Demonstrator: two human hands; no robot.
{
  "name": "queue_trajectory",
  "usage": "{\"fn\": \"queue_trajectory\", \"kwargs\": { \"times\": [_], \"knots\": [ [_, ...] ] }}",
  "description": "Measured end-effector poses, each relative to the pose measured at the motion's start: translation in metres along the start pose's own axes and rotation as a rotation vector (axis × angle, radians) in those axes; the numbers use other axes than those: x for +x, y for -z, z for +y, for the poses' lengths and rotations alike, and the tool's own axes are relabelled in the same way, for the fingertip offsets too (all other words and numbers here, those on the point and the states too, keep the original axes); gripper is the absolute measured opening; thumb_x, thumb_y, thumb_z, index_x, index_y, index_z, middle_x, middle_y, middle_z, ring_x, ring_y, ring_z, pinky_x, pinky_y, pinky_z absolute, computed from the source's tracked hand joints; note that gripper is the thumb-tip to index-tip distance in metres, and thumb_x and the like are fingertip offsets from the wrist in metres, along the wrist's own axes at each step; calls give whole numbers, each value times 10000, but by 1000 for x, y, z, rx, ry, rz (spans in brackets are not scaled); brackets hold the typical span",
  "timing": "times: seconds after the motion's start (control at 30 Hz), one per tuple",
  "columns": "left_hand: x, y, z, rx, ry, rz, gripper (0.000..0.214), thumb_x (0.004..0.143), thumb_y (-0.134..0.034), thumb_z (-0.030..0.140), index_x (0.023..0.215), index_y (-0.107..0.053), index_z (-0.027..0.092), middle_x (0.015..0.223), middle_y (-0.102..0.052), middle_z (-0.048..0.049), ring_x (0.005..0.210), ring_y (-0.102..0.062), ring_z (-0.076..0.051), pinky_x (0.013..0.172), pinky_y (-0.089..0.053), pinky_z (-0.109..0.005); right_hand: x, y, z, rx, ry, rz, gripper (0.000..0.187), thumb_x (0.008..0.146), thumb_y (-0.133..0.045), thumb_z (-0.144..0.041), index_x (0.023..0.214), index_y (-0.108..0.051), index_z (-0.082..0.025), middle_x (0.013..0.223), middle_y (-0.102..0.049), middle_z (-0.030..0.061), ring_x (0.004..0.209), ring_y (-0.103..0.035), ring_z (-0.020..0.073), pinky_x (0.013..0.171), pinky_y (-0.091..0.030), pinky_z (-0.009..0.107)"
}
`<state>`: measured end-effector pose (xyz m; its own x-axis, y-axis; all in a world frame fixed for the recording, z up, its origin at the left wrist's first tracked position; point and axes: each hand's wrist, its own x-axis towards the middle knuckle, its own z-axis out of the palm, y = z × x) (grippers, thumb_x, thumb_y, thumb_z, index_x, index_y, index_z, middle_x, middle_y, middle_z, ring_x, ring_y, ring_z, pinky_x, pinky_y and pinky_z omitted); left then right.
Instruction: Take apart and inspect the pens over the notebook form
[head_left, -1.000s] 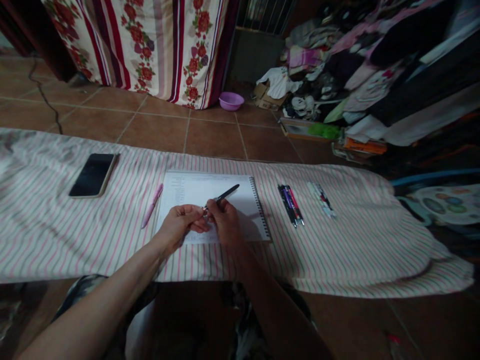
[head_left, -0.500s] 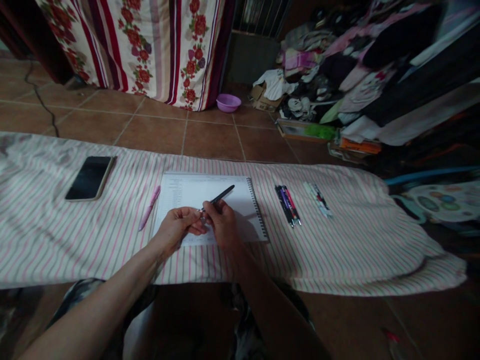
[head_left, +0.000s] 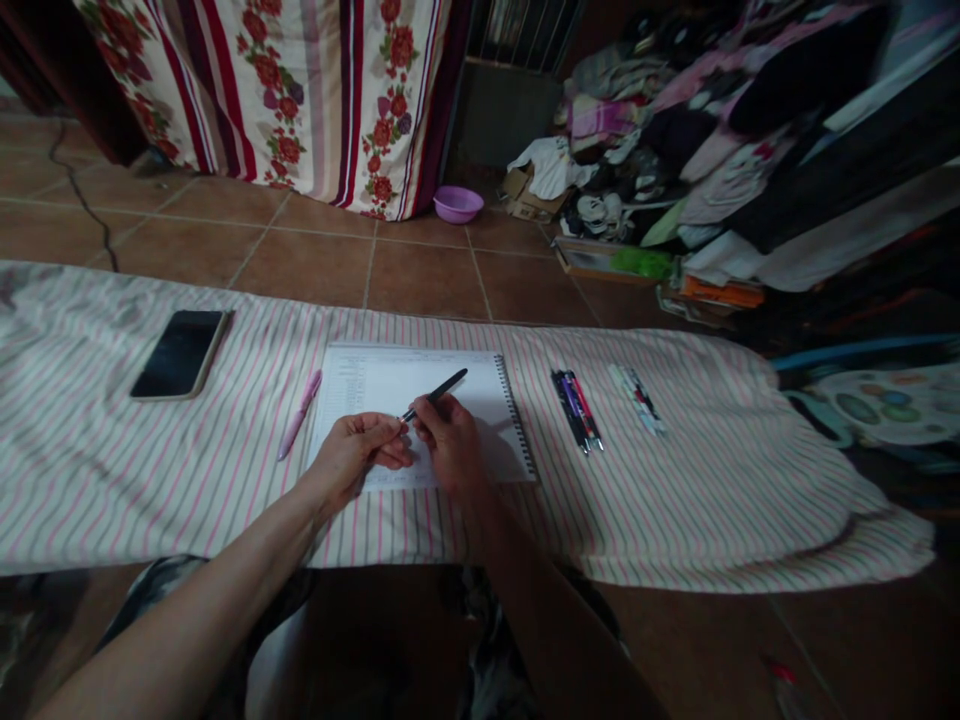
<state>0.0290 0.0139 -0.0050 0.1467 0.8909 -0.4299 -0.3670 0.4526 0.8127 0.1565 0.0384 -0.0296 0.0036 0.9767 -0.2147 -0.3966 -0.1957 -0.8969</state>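
Observation:
Above a spiral notebook (head_left: pixel 480 368), a black pen (head_left: pixel 451 382) slants up to the right between my two hands. The fingertips of my left hand (head_left: pixel 358 447) pinch its lower end, and the tip is hidden there. My right hand (head_left: pixel 454 446) grips the barrel between thumb and fingers. The notebook lies open at a mostly white page, with printed lines along its left side. Just left of it rests a pink pen (head_left: pixel 300 414). To the right lie several dark, purple and red pens (head_left: pixel 576 412) side by side, then a group of whitish pens (head_left: pixel 637 400).
A phone (head_left: pixel 180 355) lies at the left on the striped cloth (head_left: pixel 712 470). Beyond the covered surface, a purple basin (head_left: pixel 457 205) stands on the tiled floor near a floral curtain (head_left: pixel 315 100). Clothes and boxes (head_left: pixel 536 195) are piled at the back right.
My right hand has slid slightly right along the pen, and more of the pen's lower part shows between the hands. My left hand has barely moved.

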Motion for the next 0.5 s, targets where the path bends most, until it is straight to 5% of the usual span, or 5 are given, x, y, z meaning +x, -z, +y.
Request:
{"fn": "queue_trajectory", "kwargs": {
  "times": [0.1,0.3,0.5],
  "knots": [
    [0,0,0,12,-6,-9,227,654,-740,289,687,-656,81,529,-650,-50,476,-619,-130,472,-467,-193,-2,-1,4,-67,13,29,309,615,-755,-408,643,-535,-194,509,-513,-71,470,-419,62,478,-335,213],
    [0,0,3,-3,13,-12,229,648,-736,285,681,-654,74,517,-645,-53,472,-617,-133,466,-469,-190,-2,-1,-7,131,-55,-93,352,665,-697,-431,942,-630,-223,931,-685,25,512,-425,59,402,-266,201],
    [0,0,0,6,-1,6,259,635,-755,312,686,-651,81,516,-641,-41,471,-619,-127,463,-462,-182,2,1,-3,99,-28,12,247,608,-749,-351,758,-634,-191,682,-641,-15,522,-438,61,465,-334,202]
  ]
}}
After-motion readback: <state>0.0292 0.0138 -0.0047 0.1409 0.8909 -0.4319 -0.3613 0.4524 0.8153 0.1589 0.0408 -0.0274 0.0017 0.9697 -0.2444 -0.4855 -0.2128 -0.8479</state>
